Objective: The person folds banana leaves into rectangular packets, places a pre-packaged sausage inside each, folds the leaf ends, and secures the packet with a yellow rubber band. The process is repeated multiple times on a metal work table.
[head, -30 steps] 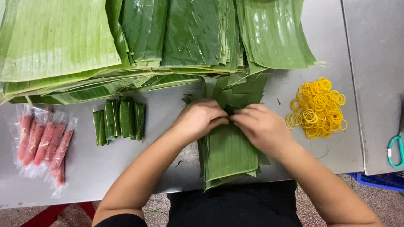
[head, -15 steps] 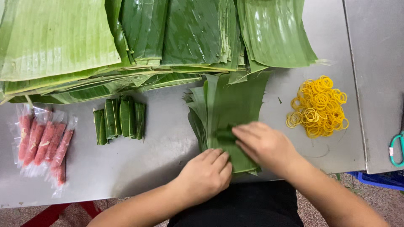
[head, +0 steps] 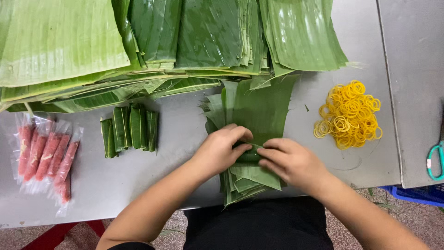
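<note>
While bent over the leaf stack [head: 263, 109] at the near edge of the counter [head: 185, 176], busy rolling a small leaf parcel [head: 249, 155] right on top of that stack. Looks like the wrapping step, with the roll partly made and not yet tied. Left hand [head: 222, 150] curled over the left end of the parcel, fingers bent, pressing down and gripping it. Right hand [head: 289, 162] narrow and closed on the right end, fingertips on the roll. Both hands close together, nearly touching over the middle of the stack. Wrists low, forearms coming in from the near side like a V. Filling hidden, so no telling. Next move, by the look of it, calls for a tight pinch to stop any springing open, and one free hand for something to bind with. Well to the right of the stack, a heap of yellow rubber bands [head: 349, 115]. To the left of the stack, finished green rolls [head: 130, 129] side by side; further left, pink sausages [head: 46, 155] in clear plastic. Beyond the stack, big leaves [head: 208, 37] piled wide. Far right of the stack, teal scissors [head: 434, 159].
</note>
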